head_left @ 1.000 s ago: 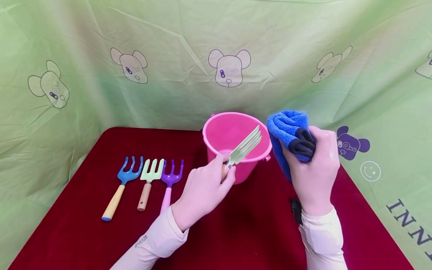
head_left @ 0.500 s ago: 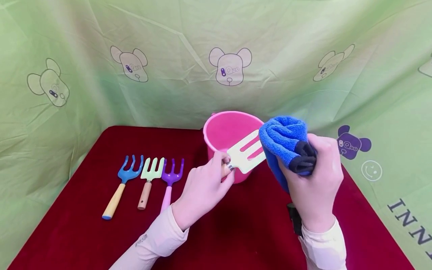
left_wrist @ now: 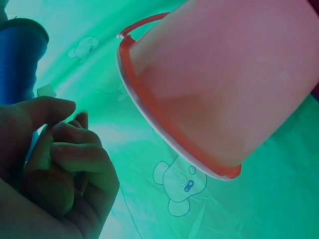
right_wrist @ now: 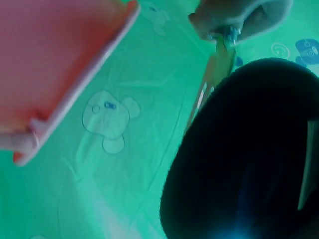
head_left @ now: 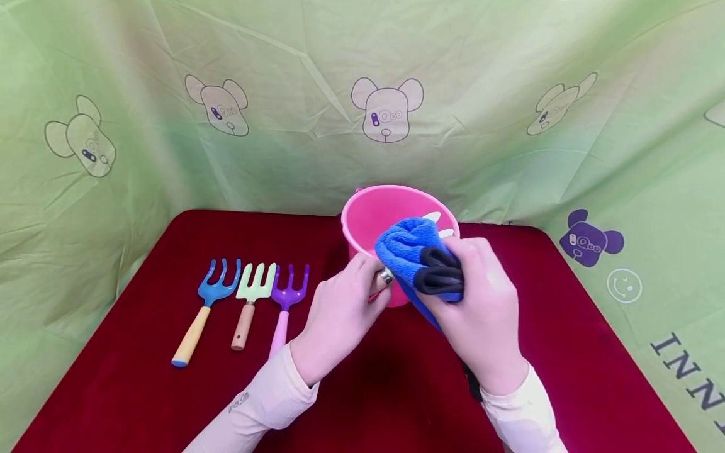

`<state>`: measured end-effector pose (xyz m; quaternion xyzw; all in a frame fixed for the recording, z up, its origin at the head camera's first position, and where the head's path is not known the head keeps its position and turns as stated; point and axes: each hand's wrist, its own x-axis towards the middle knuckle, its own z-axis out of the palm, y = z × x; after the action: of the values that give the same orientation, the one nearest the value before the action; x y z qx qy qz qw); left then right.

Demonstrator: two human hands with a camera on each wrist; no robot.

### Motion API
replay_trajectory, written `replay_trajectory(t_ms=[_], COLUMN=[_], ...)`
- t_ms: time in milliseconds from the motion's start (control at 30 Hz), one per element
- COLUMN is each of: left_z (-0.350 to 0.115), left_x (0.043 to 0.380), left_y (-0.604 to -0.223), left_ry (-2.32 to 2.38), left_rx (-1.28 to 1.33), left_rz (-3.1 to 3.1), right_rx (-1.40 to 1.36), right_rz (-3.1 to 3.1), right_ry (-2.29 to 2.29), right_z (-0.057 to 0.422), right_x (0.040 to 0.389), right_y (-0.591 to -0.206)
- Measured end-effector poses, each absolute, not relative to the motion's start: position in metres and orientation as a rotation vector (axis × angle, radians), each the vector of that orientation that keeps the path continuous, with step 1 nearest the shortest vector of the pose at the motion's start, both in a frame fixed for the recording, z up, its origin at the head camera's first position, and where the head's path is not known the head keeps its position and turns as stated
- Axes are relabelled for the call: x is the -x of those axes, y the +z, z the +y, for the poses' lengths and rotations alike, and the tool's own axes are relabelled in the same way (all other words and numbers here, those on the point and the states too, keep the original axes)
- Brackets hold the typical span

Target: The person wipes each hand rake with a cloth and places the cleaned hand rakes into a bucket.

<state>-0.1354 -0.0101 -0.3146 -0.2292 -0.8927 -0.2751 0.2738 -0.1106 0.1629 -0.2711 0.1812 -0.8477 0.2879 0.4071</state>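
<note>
My left hand [head_left: 340, 314] grips the wooden handle [left_wrist: 47, 191] of a pale green garden fork [head_left: 433, 216], held up in front of a pink bucket [head_left: 362, 217]. In my right hand [head_left: 481, 308] is a folded blue towel [head_left: 404, 245] with black edging, which covers most of the fork's head. Two tine tips stick out past the towel, over the bucket's rim, and the metal collar shows near my left fingers. The right wrist view has the dark towel large and close, overlapping the fork blade [right_wrist: 222, 62].
On the left of the dark red table [head_left: 141, 327] lie three more hand forks: a blue one [head_left: 218, 292] with a yellowish handle, a pale green one [head_left: 256, 286], and a purple one [head_left: 289, 299] with a pink handle. A green printed curtain [head_left: 294, 126] surrounds the table.
My right hand has brought the towel leftward onto the fork's head, from beside the bucket. The left hand has turned the fork so its flat face showed, and stays in place.
</note>
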Motion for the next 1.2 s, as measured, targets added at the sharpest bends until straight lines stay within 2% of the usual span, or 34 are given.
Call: replay_trajectory(t_ms=[267,1200], left_z=[-0.010,-0.009], left_x=[0.136,0.133], left_y=[-0.314,-0.311], left_ry=[-0.699,-0.726], left_rx=[0.605,0.587], left_rz=[-2.419,-2.410], right_rx=[-0.442,-0.395], right_rz=[-2.191,-2.210], right_ry=[0.697,0.639], right_z=[0.155,0.156], right_x=[0.122,0.122], right_y=[-0.282,-0.285])
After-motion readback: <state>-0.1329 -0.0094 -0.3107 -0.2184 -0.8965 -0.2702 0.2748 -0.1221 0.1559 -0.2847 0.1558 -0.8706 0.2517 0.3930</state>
